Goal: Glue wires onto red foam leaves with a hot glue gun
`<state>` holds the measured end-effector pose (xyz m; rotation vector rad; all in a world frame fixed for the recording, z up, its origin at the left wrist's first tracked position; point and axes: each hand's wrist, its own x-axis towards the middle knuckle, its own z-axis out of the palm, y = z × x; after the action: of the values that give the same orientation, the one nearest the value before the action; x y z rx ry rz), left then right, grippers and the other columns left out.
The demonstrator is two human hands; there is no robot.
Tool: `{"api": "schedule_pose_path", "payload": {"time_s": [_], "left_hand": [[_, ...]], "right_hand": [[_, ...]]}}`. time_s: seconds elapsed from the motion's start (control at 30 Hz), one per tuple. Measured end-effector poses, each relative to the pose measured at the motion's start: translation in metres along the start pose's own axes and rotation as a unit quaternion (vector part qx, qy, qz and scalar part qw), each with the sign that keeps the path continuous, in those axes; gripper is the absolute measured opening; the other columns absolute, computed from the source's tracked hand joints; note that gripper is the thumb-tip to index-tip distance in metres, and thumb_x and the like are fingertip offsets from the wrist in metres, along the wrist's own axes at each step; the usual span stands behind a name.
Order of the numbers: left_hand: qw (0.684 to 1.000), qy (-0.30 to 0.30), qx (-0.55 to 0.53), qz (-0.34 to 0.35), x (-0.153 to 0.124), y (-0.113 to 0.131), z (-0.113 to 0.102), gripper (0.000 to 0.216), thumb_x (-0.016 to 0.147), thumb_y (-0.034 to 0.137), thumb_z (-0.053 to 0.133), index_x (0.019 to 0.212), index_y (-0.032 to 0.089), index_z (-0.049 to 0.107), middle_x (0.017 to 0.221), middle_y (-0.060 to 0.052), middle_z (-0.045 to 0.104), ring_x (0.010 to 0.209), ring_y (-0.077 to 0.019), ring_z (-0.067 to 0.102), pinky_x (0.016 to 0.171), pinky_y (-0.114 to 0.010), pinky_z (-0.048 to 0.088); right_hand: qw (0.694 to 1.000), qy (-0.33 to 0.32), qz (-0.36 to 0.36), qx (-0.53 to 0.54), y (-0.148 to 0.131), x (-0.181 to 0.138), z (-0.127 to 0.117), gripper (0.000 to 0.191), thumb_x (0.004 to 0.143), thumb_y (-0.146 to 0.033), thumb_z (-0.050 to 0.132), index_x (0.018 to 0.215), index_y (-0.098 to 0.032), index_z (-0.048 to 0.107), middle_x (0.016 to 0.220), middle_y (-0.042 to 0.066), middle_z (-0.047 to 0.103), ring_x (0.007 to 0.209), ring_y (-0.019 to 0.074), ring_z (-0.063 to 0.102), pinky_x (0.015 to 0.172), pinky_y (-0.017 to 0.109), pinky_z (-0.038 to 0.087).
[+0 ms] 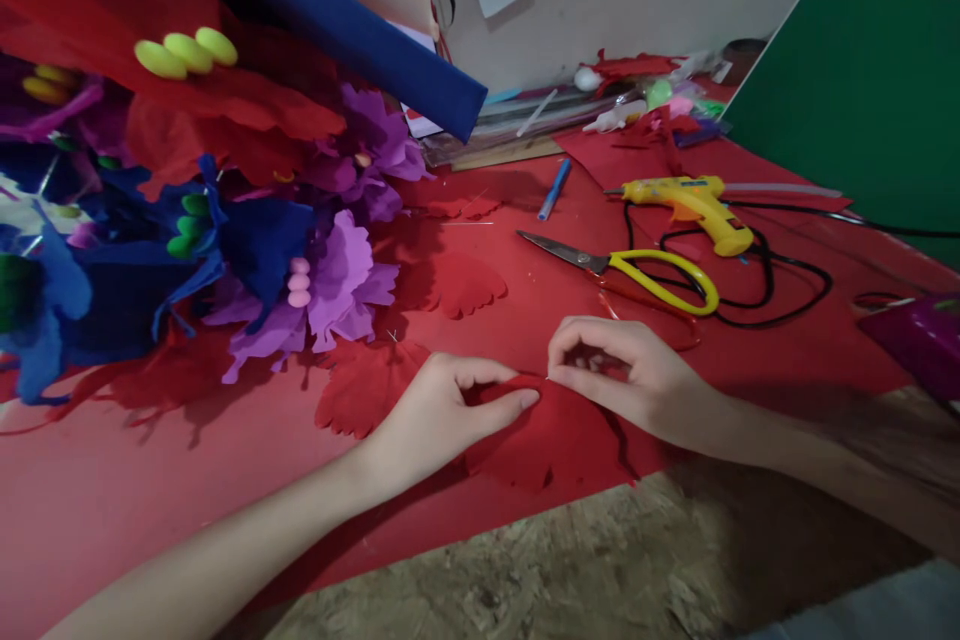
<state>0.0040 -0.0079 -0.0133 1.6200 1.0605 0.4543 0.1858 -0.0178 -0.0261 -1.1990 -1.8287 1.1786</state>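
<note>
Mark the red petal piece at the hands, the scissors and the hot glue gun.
Red petal piece [517, 448]: head view, on its broad lower face.
Scissors [598, 263]: head view, beside the pivot.
Hot glue gun [688, 195]: head view, on its yellow body.

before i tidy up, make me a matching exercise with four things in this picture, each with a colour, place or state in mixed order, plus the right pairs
Things:
1. glue gun
2. scissors
3. large board
4. front red piece

Descriptions:
A. green, at the far right
B. pinched by the left hand
C. grey blades
D. yellow body, black cord

Pairs: 1-D, 2-C, 3-A, 4-B
</note>
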Motion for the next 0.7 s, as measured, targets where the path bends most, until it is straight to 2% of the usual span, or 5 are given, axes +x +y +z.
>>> {"api": "schedule_pose_path", "payload": {"time_s": [0.2, 0.37, 0.57, 0.7], "left_hand": [[1.0, -0.002, 0.002, -0.008, 0.0006, -0.0027, -0.0009, 0.019, 0.074, 0.025, 0.055, 0.067, 0.011, 0.065, 0.059, 0.003, 0.055, 0.055, -0.0064, 0.043, 0.051, -0.015, 0.035], [1.0, -0.008, 0.017, 0.014, 0.0001, -0.0036, 0.0012, 0.019, 0.075, 0.025, 0.053, 0.067, 0.012, 0.064, 0.056, 0.005, 0.045, 0.053, -0.0058, 0.036, 0.051, -0.015, 0.032], [1.0, -0.008, 0.007, -0.019, -0.002, -0.0034, 0.001, 0.026, 0.075, 0.03, 0.051, 0.057, 0.011, 0.057, 0.053, 0.005, 0.038, 0.051, -0.0062, 0.033, 0.047, -0.017, 0.028], [1.0, -0.012, 0.004, -0.026, -0.0023, -0.0037, 0.0021, 0.029, 0.074, 0.032, 0.05, 0.056, 0.01, 0.056, 0.053, 0.005, 0.034, 0.051, -0.0064, 0.031, 0.046, -0.017, 0.026]], "right_hand": [[0.999, 0.006, 0.038, 0.028, -0.0017, 0.0008, 0.0005, 0.013, 0.074, -0.029, 0.051, 0.069, -0.017, 0.051, 0.062, -0.002, 0.045, 0.053, 0.006, 0.038, 0.048, 0.02, 0.031], [0.999, -0.035, 0.034, 0.026, -0.0019, 0.0006, 0.0032, 0.014, 0.073, -0.03, 0.052, 0.069, -0.017, 0.053, 0.062, -0.002, 0.047, 0.053, 0.0058, 0.039, 0.048, 0.02, 0.032], [0.998, 0.035, 0.05, 0.004, -0.0033, 0.0014, -0.0006, 0.014, 0.072, -0.029, 0.05, 0.065, -0.017, 0.049, 0.058, -0.003, 0.045, 0.051, 0.0061, 0.039, 0.046, 0.02, 0.032], [0.999, 0.026, 0.026, 0.009, -0.0035, 0.0011, 0.0003, 0.011, 0.069, -0.028, 0.055, 0.068, -0.018, 0.054, 0.066, -0.001, 0.054, 0.06, 0.0077, 0.048, 0.056, 0.02, 0.039]]}}
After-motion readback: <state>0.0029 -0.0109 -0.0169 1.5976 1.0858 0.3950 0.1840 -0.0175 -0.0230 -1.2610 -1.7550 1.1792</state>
